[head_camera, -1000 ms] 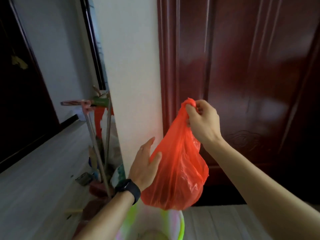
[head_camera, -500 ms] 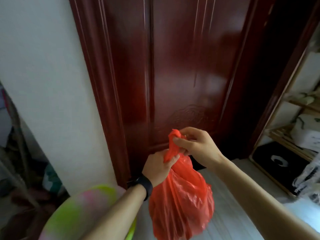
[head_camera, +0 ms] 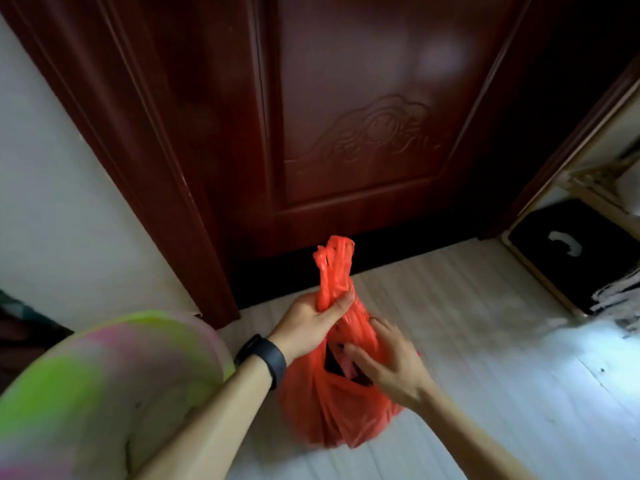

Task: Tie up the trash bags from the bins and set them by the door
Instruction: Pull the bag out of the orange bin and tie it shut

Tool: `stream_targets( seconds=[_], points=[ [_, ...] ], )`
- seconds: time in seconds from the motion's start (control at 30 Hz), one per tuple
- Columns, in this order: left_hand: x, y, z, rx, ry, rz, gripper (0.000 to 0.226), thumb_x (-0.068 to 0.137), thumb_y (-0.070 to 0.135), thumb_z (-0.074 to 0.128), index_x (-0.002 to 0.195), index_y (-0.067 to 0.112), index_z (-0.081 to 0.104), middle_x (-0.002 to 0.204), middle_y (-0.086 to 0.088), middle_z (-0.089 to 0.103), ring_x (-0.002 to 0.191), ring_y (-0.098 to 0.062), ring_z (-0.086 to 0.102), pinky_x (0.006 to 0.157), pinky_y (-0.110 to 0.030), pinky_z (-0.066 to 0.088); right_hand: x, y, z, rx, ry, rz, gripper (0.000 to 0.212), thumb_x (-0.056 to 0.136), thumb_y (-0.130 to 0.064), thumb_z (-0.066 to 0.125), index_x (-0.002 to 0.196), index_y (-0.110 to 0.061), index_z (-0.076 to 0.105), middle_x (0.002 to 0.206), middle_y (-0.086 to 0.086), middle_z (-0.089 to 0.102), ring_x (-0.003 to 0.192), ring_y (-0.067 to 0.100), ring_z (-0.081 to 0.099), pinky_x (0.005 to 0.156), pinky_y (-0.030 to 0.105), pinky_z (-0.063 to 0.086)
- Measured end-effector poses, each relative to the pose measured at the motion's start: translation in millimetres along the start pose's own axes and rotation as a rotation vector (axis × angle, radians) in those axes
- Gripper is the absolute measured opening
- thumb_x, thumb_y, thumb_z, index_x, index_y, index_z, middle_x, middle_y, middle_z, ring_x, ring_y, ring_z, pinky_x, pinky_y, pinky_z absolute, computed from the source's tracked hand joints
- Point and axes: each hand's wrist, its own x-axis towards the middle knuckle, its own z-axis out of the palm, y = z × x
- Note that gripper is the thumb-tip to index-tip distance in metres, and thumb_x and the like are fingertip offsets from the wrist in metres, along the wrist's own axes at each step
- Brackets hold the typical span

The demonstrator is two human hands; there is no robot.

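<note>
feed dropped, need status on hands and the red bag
Left hand grips red bag handles. Right hand open at bag mouth. Bag untied, near door. Green bin at left, clear of it.

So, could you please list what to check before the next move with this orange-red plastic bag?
1. Left hand grips the gathered handles of the orange-red plastic trash bag: ok.
2. Bag knotted shut: not ok, a dark gap shows below the handles.
3. Right hand holding the bag: not ok, its fingers lie straight at the opening.
4. Bag near the dark red wooden door: ok.
5. Bag resting on the pale plank floor: cannot tell.
</note>
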Motion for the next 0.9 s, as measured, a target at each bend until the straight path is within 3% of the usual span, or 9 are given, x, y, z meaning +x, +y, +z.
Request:
stream_targets(
  seconds=[0.1, 0.17, 0.33, 0.43, 0.5, 0.57, 0.67, 0.83, 0.9],
  points=[
    [3.2, -17.7, 0.1, -0.035, 0.097, 0.015, 0.036, 0.081, 0.054, 0.07, 0.102, 0.025, 0.069, 0.093, 0.014, 0.075, 0.092, -0.003, 0.069, 0.087, -0.028, 0.052, 5.7, 16.9, 25.3, 0.094, 0.301, 0.174, 0.008, 0.097, -0.018, 0.055, 0.089, -0.02, 0.055, 0.066, -0.009, 0.062, 0.06, 0.002, 0.057, 0.058, 0.028, 0.039],
    [-3.5, -36.3, 4.2, -0.05, 0.23, 0.026, 0.047, 0.072, 0.055, 0.077, 0.11, 0.031, 0.064, 0.095, 0.025, 0.071, 0.094, 0.003, 0.067, 0.088, -0.029, 0.05, 10.4, 23.4, 32.9, 0.201, 0.426, 0.354, 0.009, 0.1, -0.02, 0.048, 0.092, -0.02, 0.052, 0.059, -0.004, 0.057, 0.048, 0.005, 0.052, 0.05, 0.028, 0.038],
    [-21.3, -81.3, 19.5, 0.151, 0.203, 0.174, 0.054, 0.08, 0.057, 0.07, 0.128, 0.037, 0.055, 0.109, 0.007, 0.07, 0.102, -0.011, 0.067, 0.087, -0.039, 0.053, 30.8, 34.8, 41.8, 0.432, 0.494, 0.639, 0.02, 0.101, -0.027, 0.041, 0.098, -0.014, 0.057, 0.083, 0.0, 0.067, 0.08, 0.023, 0.063, 0.075, 0.034, 0.045],
    [-20.4, -98.6, 29.0, 0.345, 0.342, 0.166, 0.047, 0.09, 0.06, 0.049, 0.122, 0.03, 0.063, 0.121, 0.009, 0.064, 0.115, -0.007, 0.058, 0.098, -0.027, 0.047, 45.5, 40.5, 46.6, 0.561, 0.402, 0.809, 0.026, 0.098, -0.024, 0.043, 0.094, -0.011, 0.066, 0.086, 0.004, 0.072, 0.086, 0.025, 0.068, 0.085, 0.038, 0.053],
    [-12.1, -95.1, 34.4, 0.33, 0.481, 0.084, 0.044, 0.095, 0.049, 0.046, 0.116, 0.018, 0.069, 0.117, -0.004, 0.069, 0.113, -0.019, 0.061, 0.088, -0.017, 0.042, 49.5, 41.3, 50.6, 0.626, 0.268, 0.855, 0.025, 0.094, -0.018, 0.046, 0.09, -0.007, 0.068, 0.083, 0.008, 0.073, 0.08, 0.024, 0.068, 0.08, 0.038, 0.055],
    [1.1, -85.7, 37.7, 0.166, 0.584, -0.104, 0.04, 0.098, 0.041, 0.045, 0.105, 0.01, 0.071, 0.098, -0.014, 0.073, 0.1, -0.033, 0.066, 0.072, -0.024, 0.041, 49.8, 40.4, 51.8, 0.592, 0.143, 0.852, 0.025, 0.094, -0.015, 0.047, 0.082, -0.006, 0.066, 0.077, 0.01, 0.068, 0.072, 0.022, 0.063, 0.067, 0.032, 0.051],
    [16.0, -75.0, 36.9, -0.133, 0.704, -0.323, 0.048, 0.101, 0.045, 0.036, 0.096, 0.006, 0.065, 0.083, -0.011, 0.067, 0.09, -0.032, 0.063, 0.076, -0.034, 0.044, 47.3, 48.2, 52.3, 0.617, 0.21, 0.833, 0.027, 0.097, -0.021, 0.047, 0.079, -0.01, 0.064, 0.069, 0.004, 0.056, 0.064, 0.018, 0.049, 0.058, 0.029, 0.039],
    [32.5, -115.1, 42.4, 0.123, 0.298, -0.59, 0.061, 0.093, 0.061, 0.033, 0.104, 0.014, 0.07, 0.105, -0.013, 0.072, 0.101, -0.032, 0.066, 0.09, -0.037, 0.05, 43.0, 44.0, 43.4, 0.666, 0.56, 0.558, 0.038, 0.093, -0.032, 0.041, 0.108, -0.017, 0.073, 0.106, -0.007, 0.074, 0.103, 0.009, 0.067, 0.092, 0.029, 0.05],
    [36.5, -122.2, 45.3, 0.073, 0.22, -0.619, 0.062, 0.094, 0.061, 0.033, 0.104, 0.013, 0.071, 0.103, -0.012, 0.073, 0.098, -0.03, 0.067, 0.088, -0.037, 0.052, 49.5, 35.7, 44.6, 0.84, 0.517, 0.548, 0.036, 0.1, -0.025, 0.037, 0.099, -0.012, 0.07, 0.093, 0.0, 0.077, 0.087, 0.016, 0.072, 0.079, 0.03, 0.056]
  ],
)
